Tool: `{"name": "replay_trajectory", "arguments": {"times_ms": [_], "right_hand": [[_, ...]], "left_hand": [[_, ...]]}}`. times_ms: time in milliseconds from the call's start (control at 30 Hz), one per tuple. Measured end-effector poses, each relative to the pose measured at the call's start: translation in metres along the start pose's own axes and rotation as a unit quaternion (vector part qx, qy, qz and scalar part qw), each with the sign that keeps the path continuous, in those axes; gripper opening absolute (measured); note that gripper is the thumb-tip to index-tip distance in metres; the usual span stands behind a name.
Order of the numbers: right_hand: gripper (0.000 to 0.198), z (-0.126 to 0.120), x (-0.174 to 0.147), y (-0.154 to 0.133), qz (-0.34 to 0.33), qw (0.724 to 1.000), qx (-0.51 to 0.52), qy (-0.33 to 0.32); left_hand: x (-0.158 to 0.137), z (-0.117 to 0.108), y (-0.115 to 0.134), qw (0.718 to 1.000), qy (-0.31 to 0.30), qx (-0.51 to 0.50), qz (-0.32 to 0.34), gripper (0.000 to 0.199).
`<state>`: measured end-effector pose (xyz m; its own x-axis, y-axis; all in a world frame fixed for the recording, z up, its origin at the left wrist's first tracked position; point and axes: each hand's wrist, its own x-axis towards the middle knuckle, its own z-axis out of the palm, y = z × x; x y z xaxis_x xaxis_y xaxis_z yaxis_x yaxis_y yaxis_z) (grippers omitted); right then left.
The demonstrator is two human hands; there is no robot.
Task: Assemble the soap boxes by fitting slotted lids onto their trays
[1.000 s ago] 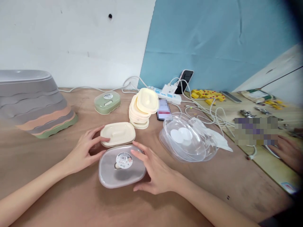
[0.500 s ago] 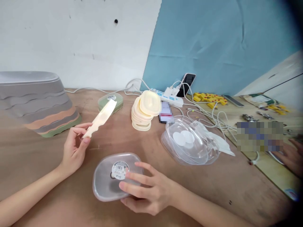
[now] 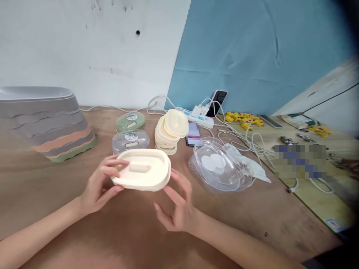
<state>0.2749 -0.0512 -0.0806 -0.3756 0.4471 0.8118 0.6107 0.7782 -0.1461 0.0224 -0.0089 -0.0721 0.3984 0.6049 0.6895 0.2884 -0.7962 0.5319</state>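
Tray (image 3: 141,170) right of stacked bins (image 3: 53,123)

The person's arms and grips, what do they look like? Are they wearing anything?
The left grip and right grip are bare hands: slim fingers, no gloves, no rings visible. The left forearm and right forearm are slender, showing no sleeves or watches.

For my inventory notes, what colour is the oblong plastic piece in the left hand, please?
Pale cream; the oblong plastic piece shows best in the head view.
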Motion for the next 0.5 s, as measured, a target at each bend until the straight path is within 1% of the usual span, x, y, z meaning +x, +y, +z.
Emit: {"name": "replay_trajectory", "arguments": {"times_ms": [33, 67, 100, 133, 167, 233, 267, 300, 333, 400, 467, 500], "right_hand": [[0.066, -0.001, -0.003, 0.001, -0.012, 0.999, 0.008, 0.049], [0.064, -0.002, -0.005, 0.002, -0.027, 0.997, 0.01, 0.071], [0.06, -0.003, -0.006, 0.004, -0.04, 0.997, 0.009, 0.062], [0.055, -0.005, -0.006, 0.005, -0.049, 0.998, 0.007, 0.026], [0.05, -0.006, -0.006, 0.006, -0.048, 0.998, 0.008, -0.029], [0.044, -0.008, -0.003, 0.009, -0.035, 0.99, 0.019, -0.137], [0.043, -0.008, -0.002, 0.01, -0.026, 0.984, 0.027, -0.176], [0.043, -0.008, 0.0, 0.011, -0.019, 0.978, 0.039, -0.204], [0.045, -0.008, 0.0, 0.012, -0.015, 0.973, 0.051, -0.223], [0.05, -0.007, 0.001, 0.014, -0.007, 0.966, 0.074, -0.249], [0.056, -0.007, 0.0, 0.014, 0.001, 0.958, 0.093, -0.27], [0.058, -0.006, 0.0, 0.015, 0.004, 0.955, 0.099, -0.279]], "left_hand": [[-0.001, 0.001, 0.002, 0.999, -0.031, 0.001, -0.008, 0.008], [-0.001, 0.003, 0.004, 0.998, -0.056, 0.009, -0.013, 0.009], [-0.002, 0.005, 0.005, 0.996, -0.082, 0.022, -0.008, 0.011], [-0.002, 0.006, 0.006, 0.993, -0.114, 0.038, 0.004, 0.013], [-0.002, 0.008, 0.007, 0.987, -0.15, 0.053, 0.019, 0.014], [-0.001, 0.01, 0.006, 0.973, -0.214, 0.078, 0.045, 0.018], [0.0, 0.009, 0.006, 0.967, -0.233, 0.087, 0.055, 0.023], [0.002, 0.007, 0.005, 0.965, -0.236, 0.099, 0.062, 0.029], [0.006, 0.003, 0.004, 0.966, -0.222, 0.114, 0.07, 0.033], [0.017, -0.014, 0.003, 0.968, -0.161, 0.166, 0.099, 0.035], [0.032, -0.042, 0.004, 0.959, -0.086, 0.239, 0.123, 0.034], [0.04, -0.06, 0.004, 0.955, -0.053, 0.273, 0.103, 0.036]]}}
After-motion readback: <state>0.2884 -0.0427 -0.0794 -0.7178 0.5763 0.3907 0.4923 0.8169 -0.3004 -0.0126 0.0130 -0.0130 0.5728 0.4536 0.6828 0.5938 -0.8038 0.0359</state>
